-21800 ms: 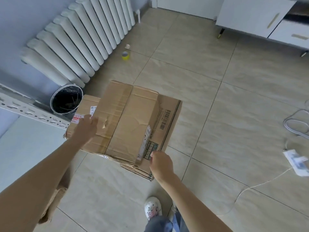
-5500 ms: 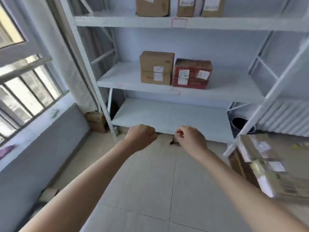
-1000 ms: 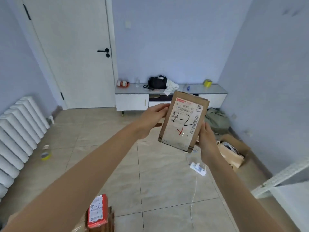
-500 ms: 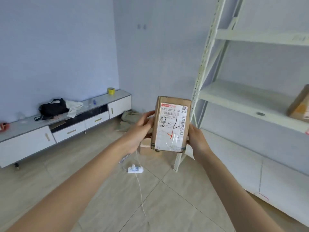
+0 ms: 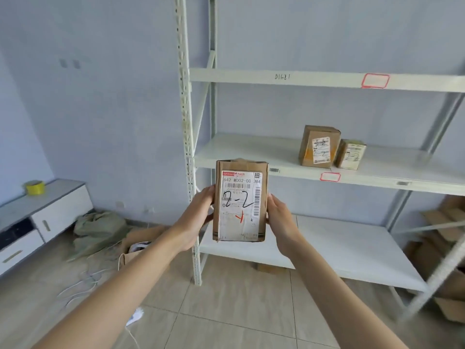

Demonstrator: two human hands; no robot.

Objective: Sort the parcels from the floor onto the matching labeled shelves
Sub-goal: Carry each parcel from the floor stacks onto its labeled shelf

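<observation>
I hold a small brown parcel [image 5: 240, 201] upright at chest height, its white label marked "2-2" in black facing me. My left hand [image 5: 198, 212] grips its left edge and my right hand [image 5: 278, 216] grips its right edge. Behind it stands a white metal shelf rack [image 5: 187, 137]. The middle shelf [image 5: 251, 149] carries two small brown parcels [image 5: 318, 146] at the right and a red-outlined tag [image 5: 330, 176] on its front edge. Another red-outlined tag [image 5: 375, 80] sits on the upper shelf's edge. The bottom shelf [image 5: 339, 245] is bare.
A low white cabinet [image 5: 37, 217] with a yellow tape roll [image 5: 35, 187] stands at the left. A green bag [image 5: 98, 227], an open cardboard box [image 5: 141, 245] and white cables [image 5: 83, 280] lie on the tiled floor. Flattened cardboard [image 5: 442, 222] leans at the far right.
My view has turned right, from the door and cabinet to the shelf rack. The parcel stays in both hands and now stands straighter, in front of the rack's left post.
</observation>
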